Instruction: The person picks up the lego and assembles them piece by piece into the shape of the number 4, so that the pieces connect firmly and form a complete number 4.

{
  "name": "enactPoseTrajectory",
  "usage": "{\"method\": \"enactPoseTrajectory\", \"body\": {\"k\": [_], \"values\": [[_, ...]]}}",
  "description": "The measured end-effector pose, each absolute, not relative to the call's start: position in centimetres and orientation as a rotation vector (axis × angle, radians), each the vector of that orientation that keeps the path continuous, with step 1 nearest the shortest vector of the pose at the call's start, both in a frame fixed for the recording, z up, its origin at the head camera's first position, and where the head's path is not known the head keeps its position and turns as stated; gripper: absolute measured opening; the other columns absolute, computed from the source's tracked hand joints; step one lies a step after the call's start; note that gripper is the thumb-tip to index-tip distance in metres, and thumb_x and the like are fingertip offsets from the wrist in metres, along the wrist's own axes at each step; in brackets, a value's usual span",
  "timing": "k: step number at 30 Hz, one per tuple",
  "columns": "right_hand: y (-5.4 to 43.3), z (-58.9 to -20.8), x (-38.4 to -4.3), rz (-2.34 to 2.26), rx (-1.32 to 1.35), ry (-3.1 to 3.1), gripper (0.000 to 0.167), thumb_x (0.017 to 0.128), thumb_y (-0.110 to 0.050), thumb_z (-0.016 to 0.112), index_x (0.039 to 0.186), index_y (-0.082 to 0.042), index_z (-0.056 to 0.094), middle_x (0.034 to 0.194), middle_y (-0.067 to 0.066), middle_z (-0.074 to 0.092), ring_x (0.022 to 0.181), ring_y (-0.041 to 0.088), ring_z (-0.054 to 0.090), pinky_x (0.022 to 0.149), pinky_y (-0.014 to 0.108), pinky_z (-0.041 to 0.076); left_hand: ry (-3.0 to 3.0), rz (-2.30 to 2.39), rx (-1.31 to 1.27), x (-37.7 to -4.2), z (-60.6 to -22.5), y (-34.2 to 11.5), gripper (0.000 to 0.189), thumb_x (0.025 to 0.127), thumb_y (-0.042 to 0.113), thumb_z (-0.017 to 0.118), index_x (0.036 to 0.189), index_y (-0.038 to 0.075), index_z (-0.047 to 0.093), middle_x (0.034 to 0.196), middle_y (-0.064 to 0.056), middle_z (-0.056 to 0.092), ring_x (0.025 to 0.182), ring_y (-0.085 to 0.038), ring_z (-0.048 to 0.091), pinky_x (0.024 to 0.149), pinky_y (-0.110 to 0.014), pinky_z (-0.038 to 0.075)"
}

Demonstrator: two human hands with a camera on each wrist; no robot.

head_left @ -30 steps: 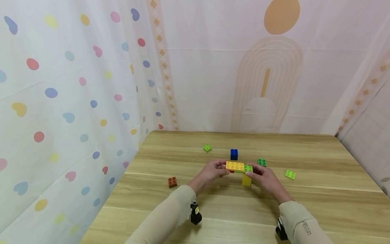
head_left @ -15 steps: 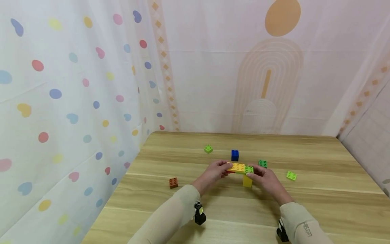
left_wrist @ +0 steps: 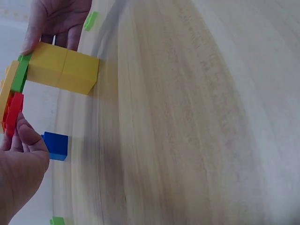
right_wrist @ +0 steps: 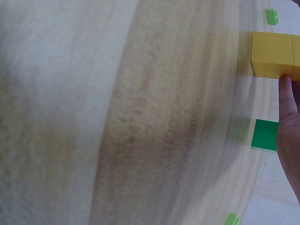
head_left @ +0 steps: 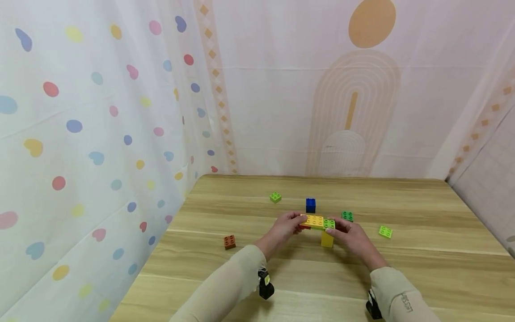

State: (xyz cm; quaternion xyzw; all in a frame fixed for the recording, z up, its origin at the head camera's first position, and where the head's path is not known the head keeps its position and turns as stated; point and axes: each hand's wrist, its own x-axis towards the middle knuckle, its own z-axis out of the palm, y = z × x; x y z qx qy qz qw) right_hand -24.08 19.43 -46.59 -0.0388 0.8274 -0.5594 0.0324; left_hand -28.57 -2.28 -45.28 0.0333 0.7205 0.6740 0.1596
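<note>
Joined toy building bricks sit between my hands in the head view: an orange-yellow plate (head_left: 315,221), a lime green plate (head_left: 329,223), a red brick (head_left: 305,227) beneath the left end, and two stacked yellow bricks (left_wrist: 65,68) as a column under the green one. My left hand (head_left: 283,229) pinches the left end, thumb on the orange-yellow plate and fingers below near the red brick. On the other side my right hand (head_left: 354,237) holds the green plate and column, its thumb at the green plate's front. One right finger (right_wrist: 287,96) lies against the yellow column.
On the wooden table (head_left: 193,273) lie a blue brick (head_left: 310,205) and a dark green brick (head_left: 348,216) behind the hands. Lime pieces lie at back left (head_left: 275,197) and right (head_left: 385,231). A brown brick (head_left: 230,242) is left. Curtains hang behind.
My left thumb has moved from the side of the orange-yellow plate onto the top of its left end. The right hand keeps its hold. The head view has shifted slightly.
</note>
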Motion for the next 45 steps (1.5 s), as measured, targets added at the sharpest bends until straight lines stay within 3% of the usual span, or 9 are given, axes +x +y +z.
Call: {"method": "enactPoseTrajectory", "body": {"k": [17,27,36,45], "values": [[19.4,-46.7,-23.9,-1.705,-0.137,2.561,0.049,0.097,-0.031,0.067,0.137,-0.004,0.057,0.125,0.014,0.062,0.108,0.024,0.057,0.090,0.037,0.049,1.991,1.999,0.163,-28.5,-46.0,-2.6,0.026,0.101,0.017,0.058,0.114,-0.005,0.065,0.091,-0.003,0.065,0.077,-0.014,0.053,0.075,-0.028,0.046],[19.2,-46.5,-23.8,-1.711,-0.114,2.543,0.049,0.097,-0.031,0.067,0.137,-0.005,0.058,0.126,0.014,0.062,0.108,0.024,0.057,0.090,0.036,0.049,2.092,1.956,0.046,-28.5,-45.3,-2.3,0.027,0.096,0.024,0.064,0.110,0.001,0.067,0.092,-0.004,0.065,0.087,-0.023,0.055,0.082,-0.036,0.048],[19.2,-46.6,-24.0,-1.703,-0.129,2.561,0.050,0.096,-0.033,0.067,0.137,-0.005,0.058,0.124,0.014,0.062,0.106,0.023,0.056,0.089,0.035,0.049,2.194,1.902,0.023,-27.9,-44.6,-2.0,0.025,0.097,0.023,0.063,0.107,0.001,0.070,0.090,-0.004,0.066,0.076,-0.016,0.054,0.074,-0.033,0.049],[19.4,-46.7,-24.2,-1.707,-0.113,2.564,0.050,0.095,-0.034,0.068,0.136,-0.006,0.059,0.123,0.013,0.062,0.105,0.023,0.056,0.089,0.035,0.048,2.271,1.859,0.020,-27.8,-44.1,-1.7,0.024,0.095,0.022,0.067,0.108,0.002,0.068,0.098,-0.005,0.068,0.083,-0.014,0.056,0.083,-0.038,0.050]]}}
